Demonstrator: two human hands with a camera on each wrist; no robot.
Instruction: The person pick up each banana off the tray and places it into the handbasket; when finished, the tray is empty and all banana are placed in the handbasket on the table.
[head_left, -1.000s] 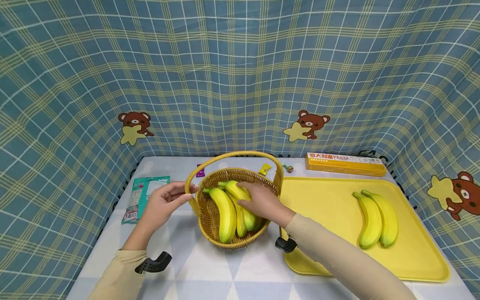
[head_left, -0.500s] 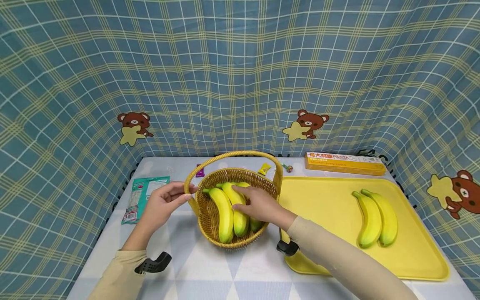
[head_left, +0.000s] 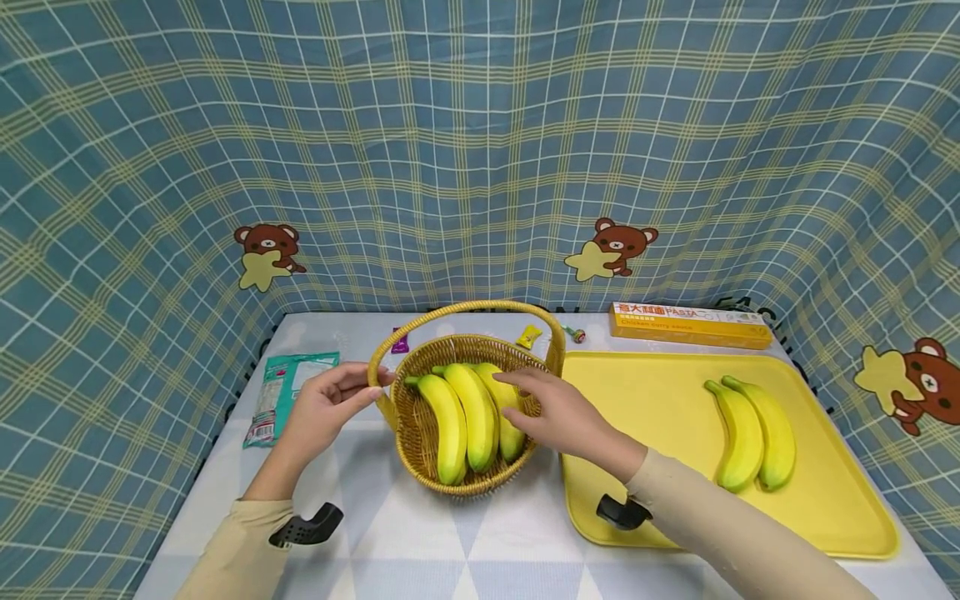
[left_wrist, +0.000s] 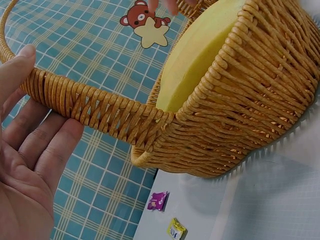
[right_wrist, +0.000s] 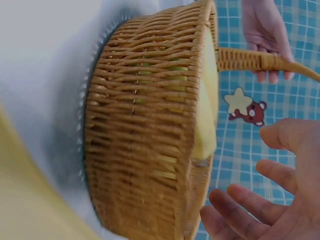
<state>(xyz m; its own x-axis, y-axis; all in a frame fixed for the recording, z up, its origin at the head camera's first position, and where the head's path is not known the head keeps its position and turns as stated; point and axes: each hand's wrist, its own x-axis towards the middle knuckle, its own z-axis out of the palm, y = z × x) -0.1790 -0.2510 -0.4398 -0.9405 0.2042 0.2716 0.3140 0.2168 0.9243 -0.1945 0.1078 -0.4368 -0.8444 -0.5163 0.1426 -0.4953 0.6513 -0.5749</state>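
The pale worktop [head_left: 420,542], patterned with triangles, fills bottom centre. At lower right, the yellow tray [head_left: 637,383] runs its left edge just beside the wicker basket [head_left: 465,492] mid-frame; two bananas [head_left: 742,442] lie on the tray, stems toward upper left. Inside the basket, three bananas [head_left: 477,417] lie side by side, long axes running roughly up the frame, stems toward upper left. The right hand [head_left: 564,417] hangs by the basket's right rim, its grip apart, fingers spread. Left of centre, the grip of the left hand [head_left: 326,410] pinches the handle [head_left: 465,307]. A teal packet [head_left: 288,400] sits near the worktop's left edge. Farther up come purple [head_left: 400,342] and yellow sweets [head_left: 529,337], a lollipop [head_left: 577,335] and a pasta box [head_left: 690,327], before plaid cloth [head_left: 480,167].
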